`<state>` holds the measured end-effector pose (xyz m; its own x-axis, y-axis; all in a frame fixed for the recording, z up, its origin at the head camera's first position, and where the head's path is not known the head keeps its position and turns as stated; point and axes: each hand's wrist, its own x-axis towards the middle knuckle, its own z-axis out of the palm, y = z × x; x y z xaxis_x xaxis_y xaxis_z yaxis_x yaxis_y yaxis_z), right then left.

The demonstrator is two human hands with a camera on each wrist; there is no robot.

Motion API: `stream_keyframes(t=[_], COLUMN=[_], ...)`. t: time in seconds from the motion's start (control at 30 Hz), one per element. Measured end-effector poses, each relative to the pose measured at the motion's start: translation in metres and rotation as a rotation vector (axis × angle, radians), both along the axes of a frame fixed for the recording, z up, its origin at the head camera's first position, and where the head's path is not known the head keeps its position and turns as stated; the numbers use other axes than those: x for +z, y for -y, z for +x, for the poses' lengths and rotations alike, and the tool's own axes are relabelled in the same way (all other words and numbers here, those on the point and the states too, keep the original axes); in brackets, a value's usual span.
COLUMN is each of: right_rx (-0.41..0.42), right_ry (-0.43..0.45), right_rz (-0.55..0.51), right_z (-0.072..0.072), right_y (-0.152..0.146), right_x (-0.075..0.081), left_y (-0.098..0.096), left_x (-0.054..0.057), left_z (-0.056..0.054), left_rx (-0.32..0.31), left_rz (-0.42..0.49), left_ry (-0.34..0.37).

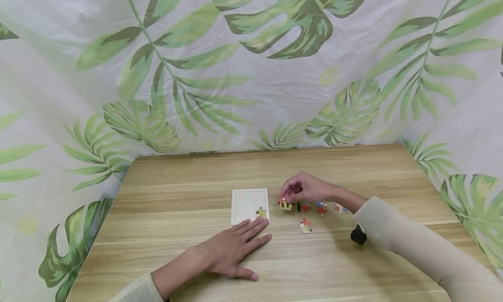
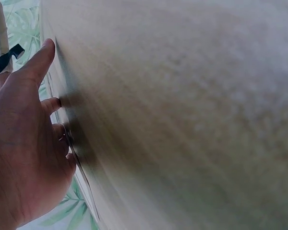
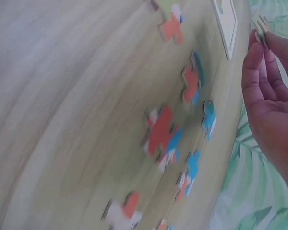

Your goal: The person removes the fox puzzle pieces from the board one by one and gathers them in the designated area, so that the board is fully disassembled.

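Observation:
A shallow white puzzle tray (image 1: 243, 204) lies on the table, with a yellow-green puzzle piece (image 1: 262, 213) in its lower right corner. My left hand (image 1: 228, 252) is spread palm down, its fingertips on the tray's near edge by that piece. Just right of the tray, my right hand (image 1: 308, 188) pinches a yellow puzzle piece (image 1: 285, 205) between thumb and fingers. In the right wrist view this pinched piece (image 3: 262, 28) appears edge-on at the fingertips. The left wrist view shows the left hand (image 2: 31, 139) low along the tabletop.
Several loose puzzle pieces lie right of the tray, among them a red one (image 1: 305, 208), a red-and-blue one (image 1: 322, 209) and a nearer red-and-white one (image 1: 306, 226). A black wrist camera (image 1: 358, 235) hangs below the right sleeve. Leaf-print fabric (image 1: 220, 97) stands behind the table.

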<state>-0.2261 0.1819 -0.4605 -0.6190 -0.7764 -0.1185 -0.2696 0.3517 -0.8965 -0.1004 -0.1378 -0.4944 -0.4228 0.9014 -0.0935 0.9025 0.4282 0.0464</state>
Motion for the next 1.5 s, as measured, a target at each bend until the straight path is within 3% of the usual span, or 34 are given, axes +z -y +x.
stream_keyframes(t=[0.5,0.7,1.03,1.5], right_rx=[0.027,0.031,0.030,0.033], right_ry=[0.033,0.005,-0.026,-0.088], right_rz=[0.047,0.039,0.069,0.108], right_z=[0.023,0.032,0.044,0.049], right_y=[-0.055,-0.071,-0.086,-0.092], right_x=[-0.002,-0.003,-0.009,-0.013], left_y=[0.001,0.001,0.001,0.001], left_x=[-0.001,-0.001,-0.002,0.000], left_z=[0.000,0.000,0.000,0.001], left_rx=[0.002,0.003,0.017,0.007], left_rz=[-0.005,-0.010,-0.025,-0.001], left_ry=[-0.006,0.002,0.011,0.012])
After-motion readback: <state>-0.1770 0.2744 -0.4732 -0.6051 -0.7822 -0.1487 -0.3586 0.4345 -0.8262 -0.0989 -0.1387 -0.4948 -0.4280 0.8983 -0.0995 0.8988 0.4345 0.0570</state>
